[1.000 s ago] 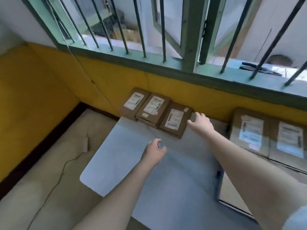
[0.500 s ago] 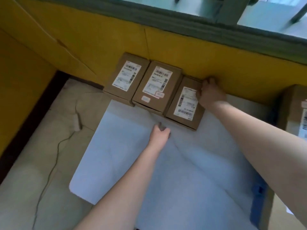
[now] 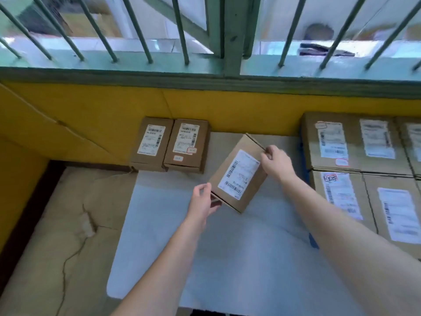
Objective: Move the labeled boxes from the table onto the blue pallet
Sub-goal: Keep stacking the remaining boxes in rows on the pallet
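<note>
A brown cardboard box with a white barcode label (image 3: 238, 173) is lifted and tilted above a pale sheet (image 3: 227, 258). My right hand (image 3: 276, 161) grips its far upper corner. My left hand (image 3: 202, 200) holds its near lower corner. Two more labeled boxes lie flat side by side against the yellow wall, the left box (image 3: 151, 142) touching the right box (image 3: 186, 145). A strip of blue edge (image 3: 313, 241), possibly the pallet, shows at the sheet's right side.
Several larger labeled cartons (image 3: 355, 156) are packed together at the right. A yellow wall (image 3: 91, 115) runs under a barred window (image 3: 205, 42). Cracked concrete floor (image 3: 57, 224) lies to the left, bounded by a dark skirting.
The third box, which lay flat by the wall, is now lifted and pulled toward me. My right hand closed on its far corner and my left hand took its near corner.
</note>
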